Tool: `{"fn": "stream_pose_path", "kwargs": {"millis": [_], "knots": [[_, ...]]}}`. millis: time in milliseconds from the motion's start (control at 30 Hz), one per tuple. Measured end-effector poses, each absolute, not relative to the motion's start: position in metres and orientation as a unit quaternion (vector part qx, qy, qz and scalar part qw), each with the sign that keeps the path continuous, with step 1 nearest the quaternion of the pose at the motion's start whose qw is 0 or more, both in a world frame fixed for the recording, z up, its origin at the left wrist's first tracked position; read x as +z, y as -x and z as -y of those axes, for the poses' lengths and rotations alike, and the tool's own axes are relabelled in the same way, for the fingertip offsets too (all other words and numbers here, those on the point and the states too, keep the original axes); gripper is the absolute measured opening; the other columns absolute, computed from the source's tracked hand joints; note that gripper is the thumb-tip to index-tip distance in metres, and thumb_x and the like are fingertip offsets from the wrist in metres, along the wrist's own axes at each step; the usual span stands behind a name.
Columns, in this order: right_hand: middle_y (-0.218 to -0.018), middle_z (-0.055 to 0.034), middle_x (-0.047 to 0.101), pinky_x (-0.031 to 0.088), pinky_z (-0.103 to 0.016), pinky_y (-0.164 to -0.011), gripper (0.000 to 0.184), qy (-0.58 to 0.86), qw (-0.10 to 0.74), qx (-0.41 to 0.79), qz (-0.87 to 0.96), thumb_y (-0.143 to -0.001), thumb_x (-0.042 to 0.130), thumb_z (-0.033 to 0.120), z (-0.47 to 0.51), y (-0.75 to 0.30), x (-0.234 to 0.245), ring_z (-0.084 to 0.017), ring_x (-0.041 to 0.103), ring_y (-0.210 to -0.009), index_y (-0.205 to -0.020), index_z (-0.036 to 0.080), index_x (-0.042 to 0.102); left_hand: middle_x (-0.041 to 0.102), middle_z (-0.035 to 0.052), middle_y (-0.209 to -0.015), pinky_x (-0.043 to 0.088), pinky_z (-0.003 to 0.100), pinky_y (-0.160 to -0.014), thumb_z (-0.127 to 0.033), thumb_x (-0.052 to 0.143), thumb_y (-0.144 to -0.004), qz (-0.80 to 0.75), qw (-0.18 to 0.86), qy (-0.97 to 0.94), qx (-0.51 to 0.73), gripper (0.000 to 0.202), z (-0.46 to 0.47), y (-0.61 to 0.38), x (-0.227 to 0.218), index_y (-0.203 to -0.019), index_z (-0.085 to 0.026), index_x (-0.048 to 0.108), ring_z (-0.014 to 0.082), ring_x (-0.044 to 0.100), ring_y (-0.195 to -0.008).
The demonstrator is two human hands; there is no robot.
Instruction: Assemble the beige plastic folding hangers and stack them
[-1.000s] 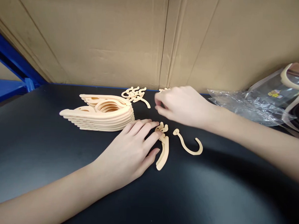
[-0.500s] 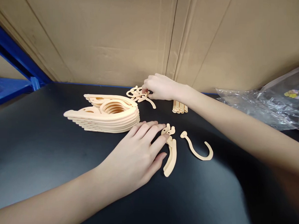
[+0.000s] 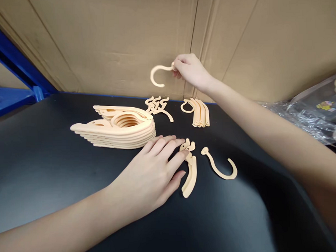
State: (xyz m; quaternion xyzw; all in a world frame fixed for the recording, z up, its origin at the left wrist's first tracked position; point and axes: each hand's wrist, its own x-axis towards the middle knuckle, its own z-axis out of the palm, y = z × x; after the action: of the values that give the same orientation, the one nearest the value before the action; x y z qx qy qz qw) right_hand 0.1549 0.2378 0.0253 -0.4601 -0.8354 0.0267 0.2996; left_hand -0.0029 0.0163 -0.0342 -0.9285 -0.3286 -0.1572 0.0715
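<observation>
My right hand (image 3: 190, 70) pinches a cream hanger hook (image 3: 156, 71) by its round end, up in front of the cardboard. My left hand (image 3: 161, 166) lies palm down on the black table, fingers spread, its fingertips touching a small group of curved cream hanger parts (image 3: 191, 174). To the right of these parts a single hook (image 3: 224, 175) lies flat. Left of my left hand stands a neat stack of folded cream hangers (image 3: 115, 129). Behind it is a loose cluster of small cream pieces (image 3: 157, 105).
A bundle of curved cream arms (image 3: 200, 112) lies at the back, with a ring-shaped piece (image 3: 187, 106) beside it. Brown cardboard (image 3: 104, 43) walls off the rear. Clear plastic bags (image 3: 308, 116) lie at the right, and a blue frame (image 3: 18, 58) stands at the left.
My right hand has risen from the loose pieces at the back, lifting one hook and moving slightly right. My left hand has stayed almost still.
</observation>
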Motion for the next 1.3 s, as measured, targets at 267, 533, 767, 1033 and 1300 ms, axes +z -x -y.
{"fn": "stream_pose_path", "kwargs": {"millis": [267, 533, 767, 1033, 1300], "knots": [[-0.092, -0.0142, 0.072, 0.045, -0.035, -0.073, 0.037, 0.484, 0.097, -0.071, 0.867, -0.093, 0.035, 0.026, -0.225, -0.160, 0.002, -0.026, 0.064, -0.084, -0.085, 0.013, 0.068, 0.060, 0.0175, -0.132, 0.049, 0.054, -0.099, -0.022, 0.043, -0.099, 0.329, 0.071, 0.929, -0.155, 0.034, -0.015, 0.003, -0.035, -0.125, -0.009, 0.061, 0.0363, 0.053, -0.124], [-0.111, -0.0226, 0.069, 0.045, -0.043, -0.085, 0.035, 0.528, 0.077, -0.149, 0.833, -0.088, 0.047, 0.015, -0.210, -0.157, 0.000, -0.036, 0.064, -0.105, -0.117, 0.004, 0.064, 0.061, 0.0176, -0.129, 0.049, 0.054, -0.099, -0.022, 0.043, -0.098, 0.329, 0.071, 0.929, -0.156, 0.033, -0.016, 0.002, -0.035, -0.123, -0.010, 0.061, 0.0361, 0.053, -0.123], [-0.102, -0.0184, 0.071, 0.049, -0.041, -0.079, 0.042, 0.542, 0.073, -0.100, 0.831, -0.094, 0.054, 0.044, -0.190, -0.157, -0.004, -0.034, 0.067, -0.096, -0.113, 0.008, 0.065, 0.061, 0.0177, -0.130, 0.048, 0.054, -0.100, -0.022, 0.042, -0.099, 0.327, 0.072, 0.929, -0.156, 0.033, -0.016, 0.002, -0.035, -0.124, -0.009, 0.061, 0.0361, 0.053, -0.124], [-0.094, -0.0091, 0.072, 0.050, -0.035, -0.071, 0.038, 0.511, 0.131, -0.029, 0.849, -0.084, 0.067, 0.034, -0.188, -0.150, -0.019, -0.026, 0.066, -0.085, -0.116, 0.014, 0.060, 0.061, 0.0176, -0.129, 0.049, 0.054, -0.099, -0.021, 0.042, -0.099, 0.328, 0.073, 0.929, -0.154, 0.033, -0.016, 0.003, -0.034, -0.123, -0.010, 0.061, 0.0360, 0.053, -0.123], [-0.097, -0.0096, 0.072, 0.048, -0.037, -0.077, 0.024, 0.526, 0.164, -0.054, 0.833, -0.085, 0.063, 0.032, -0.184, -0.179, 0.014, -0.028, 0.065, -0.091, -0.103, 0.016, 0.067, 0.060, 0.0177, -0.130, 0.048, 0.054, -0.100, -0.021, 0.043, -0.098, 0.326, 0.074, 0.930, -0.152, 0.032, -0.016, 0.002, -0.033, -0.124, -0.010, 0.060, 0.0360, 0.053, -0.124]]}}
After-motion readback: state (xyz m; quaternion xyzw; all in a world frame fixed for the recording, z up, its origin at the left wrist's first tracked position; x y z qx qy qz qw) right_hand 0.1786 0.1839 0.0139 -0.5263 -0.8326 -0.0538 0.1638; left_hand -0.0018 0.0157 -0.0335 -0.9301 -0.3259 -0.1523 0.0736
